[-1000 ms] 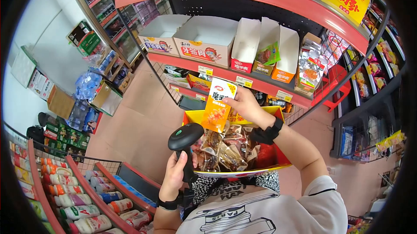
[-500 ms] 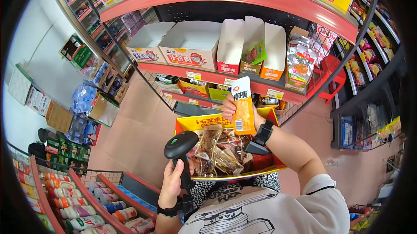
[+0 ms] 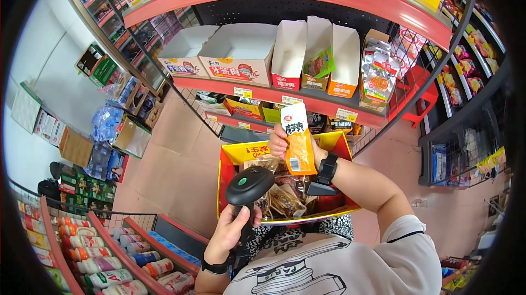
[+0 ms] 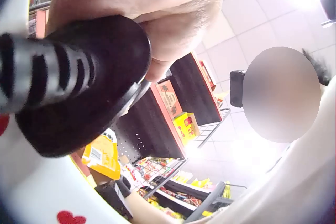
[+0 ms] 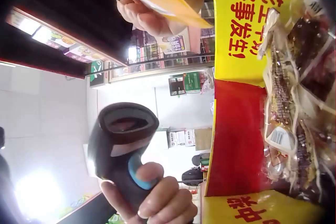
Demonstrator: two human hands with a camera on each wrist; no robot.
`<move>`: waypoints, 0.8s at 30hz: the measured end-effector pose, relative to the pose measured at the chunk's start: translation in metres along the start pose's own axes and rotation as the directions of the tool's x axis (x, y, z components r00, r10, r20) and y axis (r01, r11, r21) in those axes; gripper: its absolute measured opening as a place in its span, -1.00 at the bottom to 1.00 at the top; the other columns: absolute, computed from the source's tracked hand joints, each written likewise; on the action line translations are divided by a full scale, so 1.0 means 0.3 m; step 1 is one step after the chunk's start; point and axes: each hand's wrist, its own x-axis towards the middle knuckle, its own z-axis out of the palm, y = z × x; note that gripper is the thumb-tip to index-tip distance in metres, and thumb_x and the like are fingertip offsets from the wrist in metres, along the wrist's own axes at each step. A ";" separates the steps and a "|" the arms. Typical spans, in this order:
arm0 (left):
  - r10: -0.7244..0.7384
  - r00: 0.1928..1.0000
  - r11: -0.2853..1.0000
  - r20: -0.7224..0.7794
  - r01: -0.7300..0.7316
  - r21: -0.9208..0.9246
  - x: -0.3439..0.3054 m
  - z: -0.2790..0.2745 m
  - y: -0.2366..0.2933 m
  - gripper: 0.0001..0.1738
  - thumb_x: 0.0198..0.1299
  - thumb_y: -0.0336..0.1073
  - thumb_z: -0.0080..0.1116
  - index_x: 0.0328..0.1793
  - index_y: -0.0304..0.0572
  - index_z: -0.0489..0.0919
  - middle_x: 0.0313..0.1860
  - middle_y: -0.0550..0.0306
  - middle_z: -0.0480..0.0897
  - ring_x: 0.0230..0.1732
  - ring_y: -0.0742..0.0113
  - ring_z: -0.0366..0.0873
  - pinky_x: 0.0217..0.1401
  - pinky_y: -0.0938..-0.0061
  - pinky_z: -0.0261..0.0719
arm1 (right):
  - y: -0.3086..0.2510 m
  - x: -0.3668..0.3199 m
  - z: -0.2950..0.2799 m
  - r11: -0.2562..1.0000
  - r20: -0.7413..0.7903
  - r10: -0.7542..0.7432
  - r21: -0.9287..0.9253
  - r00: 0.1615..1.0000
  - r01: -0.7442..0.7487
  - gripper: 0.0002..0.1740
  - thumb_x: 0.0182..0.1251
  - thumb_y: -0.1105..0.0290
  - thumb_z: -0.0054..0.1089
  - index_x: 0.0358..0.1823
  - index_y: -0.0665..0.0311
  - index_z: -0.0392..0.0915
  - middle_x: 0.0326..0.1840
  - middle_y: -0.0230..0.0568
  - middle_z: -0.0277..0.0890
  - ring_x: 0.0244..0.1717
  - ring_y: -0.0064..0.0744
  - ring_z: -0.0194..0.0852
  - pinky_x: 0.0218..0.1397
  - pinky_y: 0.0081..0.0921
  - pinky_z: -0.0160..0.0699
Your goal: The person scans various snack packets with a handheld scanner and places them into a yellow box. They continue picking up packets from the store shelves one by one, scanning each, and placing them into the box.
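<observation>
Between the shop shelves: a person stands with a yellow-and-red box (image 3: pixel 226 177) open at the top, close against the front of the body; what bears it is hidden.
Left hand: the left hand (image 3: pixel 233 232) is wrapped round the handle of a black barcode scanner (image 3: pixel 249 185), fingers curled firmly on it, one finger lying on the blue trigger in the right wrist view.
Scanner: upright at the near left side of the box, its head with a green dot tilted toward the packet.
Right hand: the right hand (image 3: pixel 280 142) clamps thumb and fingers on the left edge of an orange snack packet (image 3: pixel 298 144).
Packet: upright over the far side of the box, white end up, a barcode label low on its face, just beyond the scanner's head and apart from it.
Box contents: clear bags of dark dried snacks (image 3: pixel 285 199), piled loosely.
Right wrist: a black wrist strap (image 3: pixel 326 172).
Ahead: a red shelf (image 3: pixel 329 110) carrying open cartons (image 3: pixel 241 54).
Lower left: a rack of bottles (image 3: pixel 104 265), lying in rows.
</observation>
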 end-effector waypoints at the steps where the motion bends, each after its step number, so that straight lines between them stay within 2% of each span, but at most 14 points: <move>1: -0.032 0.999 0.999 -0.002 0.032 -0.010 -0.002 0.005 0.002 -0.63 0.33 -0.15 -0.08 0.06 -0.32 0.38 -0.32 0.16 0.50 -0.33 0.47 0.41 -0.25 0.56 0.41 | 0.000 0.000 0.002 1.000 -0.009 0.000 0.007 1.000 0.000 -0.67 0.21 0.10 -0.08 -0.51 0.20 0.21 -0.60 -0.32 0.12 -0.54 -0.46 0.07 -0.40 -0.59 0.17; 3: -0.063 0.998 0.998 -0.004 0.063 -0.020 -0.005 0.007 0.003 -0.63 0.34 -0.15 -0.08 0.07 -0.32 0.38 -0.32 0.16 0.50 -0.34 0.47 0.41 -0.26 0.56 0.41 | -0.002 0.000 0.001 1.000 -0.017 -0.001 0.014 1.000 0.001 -0.67 0.20 0.11 -0.07 -0.52 0.20 0.21 -0.60 -0.32 0.12 -0.54 -0.46 0.06 -0.39 -0.57 0.18; 6: -0.050 0.998 0.998 0.042 0.049 0.024 -0.006 -0.001 0.002 -0.64 0.33 -0.16 -0.05 0.05 -0.32 0.38 -0.35 0.17 0.49 -0.38 0.49 0.40 -0.29 0.57 0.41 | -0.004 0.001 -0.003 0.997 0.005 0.024 0.069 1.000 -0.024 -0.68 0.20 0.12 -0.07 -0.53 0.20 0.21 -0.60 -0.32 0.11 -0.54 -0.45 0.06 -0.37 -0.54 0.18; 9: -0.012 0.992 0.997 0.128 0.002 0.072 -0.001 -0.017 -0.005 -0.66 0.31 -0.19 -0.01 0.04 -0.31 0.37 -0.37 0.19 0.48 -0.40 0.52 0.38 -0.30 0.58 0.41 | -0.001 -0.009 0.003 0.990 -0.044 0.067 0.127 0.997 -0.061 -0.67 0.22 0.12 -0.07 -0.53 0.19 0.21 -0.59 -0.32 0.10 -0.52 -0.45 0.06 -0.35 -0.54 0.18; 11: -0.023 0.989 0.984 0.145 -0.003 0.178 -0.002 -0.022 -0.007 -0.53 0.28 -0.04 0.00 0.06 -0.32 0.39 -0.38 0.17 0.47 -0.41 0.48 0.38 -0.31 0.57 0.39 | 0.008 -0.017 0.002 0.985 -0.161 0.135 0.127 0.978 -0.115 -0.67 0.25 0.11 -0.09 -0.54 0.17 0.22 -0.59 -0.37 0.08 -0.49 -0.47 0.07 -0.34 -0.56 0.16; 12: -0.023 0.989 0.984 0.144 -0.003 0.178 -0.003 -0.022 -0.005 -0.53 0.28 -0.04 0.00 0.06 -0.32 0.39 -0.38 0.17 0.47 -0.41 0.48 0.38 -0.31 0.57 0.39 | 0.010 -0.017 0.001 0.985 -0.161 0.136 0.127 0.978 -0.116 -0.67 0.25 0.11 -0.09 -0.54 0.17 0.22 -0.59 -0.37 0.08 -0.49 -0.47 0.07 -0.34 -0.56 0.16; 15: -0.029 0.988 0.977 0.154 -0.004 0.212 -0.007 -0.018 0.003 -0.56 0.27 -0.05 0.03 0.02 -0.32 0.40 -0.40 0.20 0.46 -0.41 0.50 0.37 -0.32 0.59 0.37 | 0.015 -0.017 0.001 0.958 -0.129 0.257 0.168 0.958 -0.234 -0.67 0.28 0.12 -0.11 -0.55 0.13 0.23 -0.57 -0.42 0.05 -0.45 -0.48 0.09 -0.30 -0.58 0.16; 19: -0.049 0.988 0.969 0.144 0.011 0.249 -0.010 -0.022 0.005 -0.57 0.26 -0.05 0.04 -0.02 -0.32 0.41 -0.40 0.22 0.47 -0.41 0.51 0.37 -0.32 0.60 0.36 | 0.017 -0.015 0.009 0.958 -0.125 0.265 0.147 0.956 -0.247 -0.67 0.28 0.13 -0.12 -0.56 0.14 0.23 -0.57 -0.41 0.05 -0.44 -0.48 0.09 -0.29 -0.57 0.17; 21: -0.055 0.987 0.970 0.149 0.018 0.242 -0.009 -0.024 0.006 -0.58 0.26 -0.05 0.04 -0.04 -0.32 0.42 -0.40 0.22 0.47 -0.41 0.51 0.37 -0.32 0.60 0.36 | 0.022 -0.017 0.022 0.972 -0.248 0.224 0.134 0.943 -0.195 -0.67 0.28 0.13 -0.12 -0.57 0.14 0.22 -0.57 -0.40 0.05 -0.44 -0.46 0.09 -0.29 -0.56 0.17; 24: -0.083 0.985 0.967 0.149 0.044 0.250 -0.010 -0.029 0.009 -0.58 0.26 -0.04 0.04 -0.05 -0.32 0.43 -0.40 0.21 0.46 -0.42 0.51 0.37 -0.33 0.59 0.37 | 0.018 -0.015 0.032 0.973 -0.255 0.225 0.101 0.941 -0.205 -0.67 0.27 0.13 -0.12 -0.58 0.15 0.21 -0.57 -0.38 0.06 -0.44 -0.44 0.10 -0.29 -0.54 0.18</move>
